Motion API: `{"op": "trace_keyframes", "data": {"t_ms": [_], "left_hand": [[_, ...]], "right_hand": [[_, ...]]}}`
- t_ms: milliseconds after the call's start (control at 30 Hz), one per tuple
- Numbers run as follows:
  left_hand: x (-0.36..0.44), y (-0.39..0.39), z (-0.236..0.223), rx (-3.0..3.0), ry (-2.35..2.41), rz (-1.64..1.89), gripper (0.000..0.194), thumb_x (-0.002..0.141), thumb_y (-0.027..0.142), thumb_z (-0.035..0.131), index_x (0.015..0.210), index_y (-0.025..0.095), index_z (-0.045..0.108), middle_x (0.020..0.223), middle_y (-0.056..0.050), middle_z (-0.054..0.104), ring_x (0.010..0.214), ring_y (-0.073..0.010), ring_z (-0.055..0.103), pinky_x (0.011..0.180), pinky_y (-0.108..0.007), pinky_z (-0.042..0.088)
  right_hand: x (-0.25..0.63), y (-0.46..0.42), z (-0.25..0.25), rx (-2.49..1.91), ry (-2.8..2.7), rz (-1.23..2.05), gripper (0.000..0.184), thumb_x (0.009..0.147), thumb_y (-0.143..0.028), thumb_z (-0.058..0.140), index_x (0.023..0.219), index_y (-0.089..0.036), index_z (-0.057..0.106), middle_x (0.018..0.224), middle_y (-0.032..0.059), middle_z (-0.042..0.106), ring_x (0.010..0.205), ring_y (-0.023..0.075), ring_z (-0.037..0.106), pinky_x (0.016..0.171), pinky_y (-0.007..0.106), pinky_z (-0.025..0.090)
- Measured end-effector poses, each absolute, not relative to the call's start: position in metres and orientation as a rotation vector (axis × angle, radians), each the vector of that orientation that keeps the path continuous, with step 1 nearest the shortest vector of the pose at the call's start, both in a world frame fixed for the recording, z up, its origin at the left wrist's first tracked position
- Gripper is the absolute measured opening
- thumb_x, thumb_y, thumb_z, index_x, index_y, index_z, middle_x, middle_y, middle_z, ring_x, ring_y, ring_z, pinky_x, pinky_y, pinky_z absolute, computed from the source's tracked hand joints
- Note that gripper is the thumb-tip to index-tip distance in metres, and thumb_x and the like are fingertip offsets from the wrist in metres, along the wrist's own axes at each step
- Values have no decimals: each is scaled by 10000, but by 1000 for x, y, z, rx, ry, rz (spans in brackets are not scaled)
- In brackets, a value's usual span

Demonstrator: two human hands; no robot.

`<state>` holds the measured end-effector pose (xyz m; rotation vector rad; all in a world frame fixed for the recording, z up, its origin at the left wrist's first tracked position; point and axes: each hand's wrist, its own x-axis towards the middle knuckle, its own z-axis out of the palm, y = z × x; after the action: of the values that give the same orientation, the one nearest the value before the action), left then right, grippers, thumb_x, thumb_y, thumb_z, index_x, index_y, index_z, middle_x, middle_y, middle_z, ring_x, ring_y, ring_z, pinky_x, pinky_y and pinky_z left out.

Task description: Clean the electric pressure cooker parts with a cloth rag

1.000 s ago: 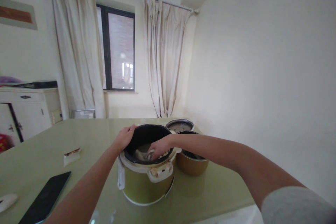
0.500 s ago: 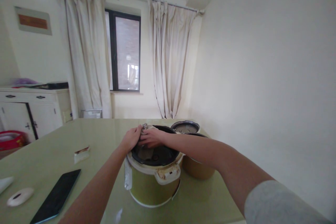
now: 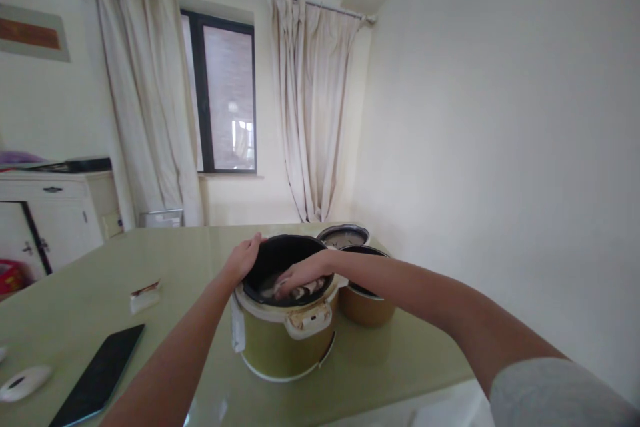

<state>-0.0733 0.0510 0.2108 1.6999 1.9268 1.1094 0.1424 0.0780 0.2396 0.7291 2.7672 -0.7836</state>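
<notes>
A green rice cooker body (image 3: 280, 343) with a cream rim and a dark inside stands on the pale green table (image 3: 165, 260). My left hand (image 3: 243, 258) rests on the cooker's far left rim, fingers curled over the edge. My right hand (image 3: 299, 275) reaches down inside the cooker, fingers pressed on a pale cloth (image 3: 295, 291) against the dark inner wall.
A brown inner pot (image 3: 366, 303) stands right of the cooker, a round lid (image 3: 343, 235) behind it. A black phone (image 3: 98, 373), a white round object (image 3: 24, 381) and a small packet (image 3: 145, 295) lie at left. White cabinet (image 3: 50, 213) and curtained window behind.
My right hand went from the cooker's far rim, beside my left hand, back down inside the pot with the cloth. The left hand stays on the rim.
</notes>
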Motion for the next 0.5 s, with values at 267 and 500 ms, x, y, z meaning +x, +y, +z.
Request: {"op": "trace_keyframes", "data": {"t_ms": [267,500], "left_hand": [[-70,44,222,1959,2106,1015,730,978,567,219,1178,147,782,1309,-184,757,1297,-330,664,1154,-415,445],[-31,32,228,2175,1714,330,541,806,703,617,1094,289,814,1153,-122,819,1106,-346,749,1002,-400,523]], "right_hand": [[205,-11,228,1277,3485,-25,501,1022,-645,551,1179,-201,720,1122,115,705,1070,275,642,998,428,475],[226,-50,144,1346,3845,-125,548,1068,-481,532,1562,-253,469,1569,113,541,1513,295,423,1233,484,363]]}}
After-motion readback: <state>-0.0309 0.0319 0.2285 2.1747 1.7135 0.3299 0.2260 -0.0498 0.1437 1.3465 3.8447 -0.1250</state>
